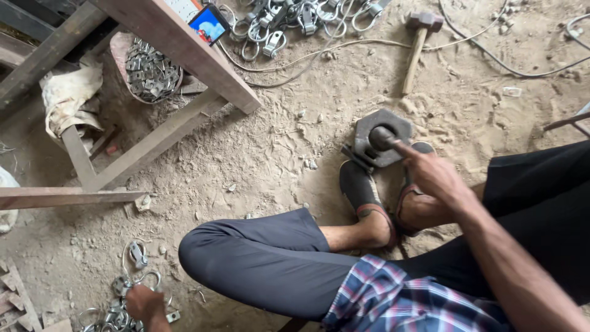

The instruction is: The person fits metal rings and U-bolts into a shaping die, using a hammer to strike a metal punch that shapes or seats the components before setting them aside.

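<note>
My right hand [430, 172] reaches forward over my feet, and its fingers rest on a short dark metal punch [381, 138]. The punch stands on a thick hexagonal steel block [382, 125] lying in the dirt against my dark shoes [362, 190]. At the lower left, my left hand [144, 304] is down in a heap of small metal clamps with wire loops [123, 307]. Whether it grips one is hidden. My bent knee in grey trousers [258, 258] lies between the two hands.
A wooden-handled sledgehammer [418, 43] lies on the sandy floor beyond the block. More wire clamps [289, 21] and cables are piled at the top. A wooden bench frame [178, 49], a phone [209, 23] and a bag of metal parts [150, 71] are at upper left.
</note>
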